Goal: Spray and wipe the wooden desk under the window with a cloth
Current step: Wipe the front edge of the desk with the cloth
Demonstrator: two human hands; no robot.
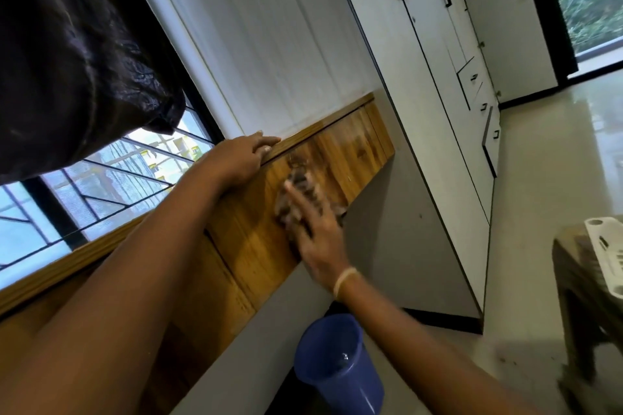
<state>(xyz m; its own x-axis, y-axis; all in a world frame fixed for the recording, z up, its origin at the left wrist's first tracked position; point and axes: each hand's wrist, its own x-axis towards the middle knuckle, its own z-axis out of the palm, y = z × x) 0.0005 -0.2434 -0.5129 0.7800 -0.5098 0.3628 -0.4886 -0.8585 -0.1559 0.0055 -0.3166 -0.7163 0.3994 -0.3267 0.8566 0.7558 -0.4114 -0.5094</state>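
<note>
The wooden desk (350,148) runs along under the window, seen at a steep tilt. My right hand (317,236) presses a crumpled brownish cloth (300,185) flat against the desk's wooden face, fingers straight and blurred by motion. My left hand (242,155) rests on the desk's top edge near the white wall, fingers laid over the rim. No spray bottle is in view.
A blue plastic bucket (337,364) holding water stands on the floor below my right arm. White wardrobe doors and drawers (455,111) fill the right wall. A dark curtain (74,44) hangs at upper left. A stool with a white basket (600,263) sits at right.
</note>
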